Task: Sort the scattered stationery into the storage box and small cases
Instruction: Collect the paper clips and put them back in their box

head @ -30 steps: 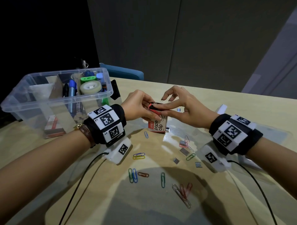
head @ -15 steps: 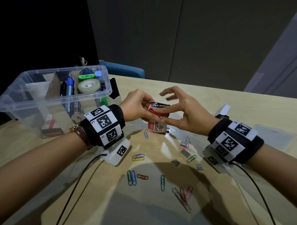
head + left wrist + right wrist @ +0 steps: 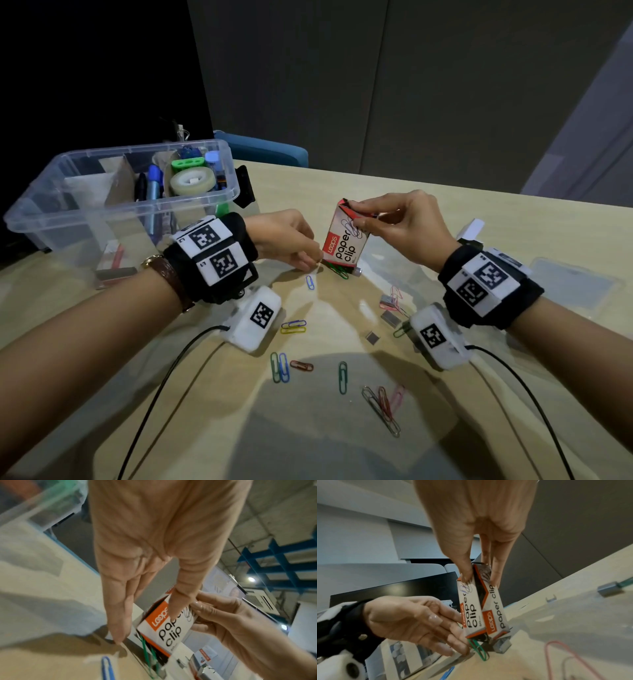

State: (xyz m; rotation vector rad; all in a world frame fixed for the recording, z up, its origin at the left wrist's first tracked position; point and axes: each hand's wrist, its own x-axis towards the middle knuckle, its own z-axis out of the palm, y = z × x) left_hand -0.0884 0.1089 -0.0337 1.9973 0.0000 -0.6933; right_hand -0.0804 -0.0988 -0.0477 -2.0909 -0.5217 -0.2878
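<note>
Cardboard paper clip box point(image 3: 346, 240) hangs tilted in the right hand point(image 3: 404, 222), pinched at its upper end, lower end open just above the desk point(image 3: 445, 212) with green clips point(image 3: 339, 272) protruding. Left hand point(image 3: 287, 240) sits just beside that end, fingers relaxed and touching the desk, holding nothing visible. Clear storage box point(image 3: 205, 198) beyond the left hand holds pens and tape; many clips point(image 3: 342, 377) and staples point(image 3: 390, 318) nearer than both hands remain unsorted.

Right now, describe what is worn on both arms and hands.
Both forearms are bare, without sleeves. Each wrist wears a black band bearing white square-code tags, with a white camera module beneath, trailing a black cable. The left wrist also has a brown-strapped gold watch. The fingernails look glossy.
</note>
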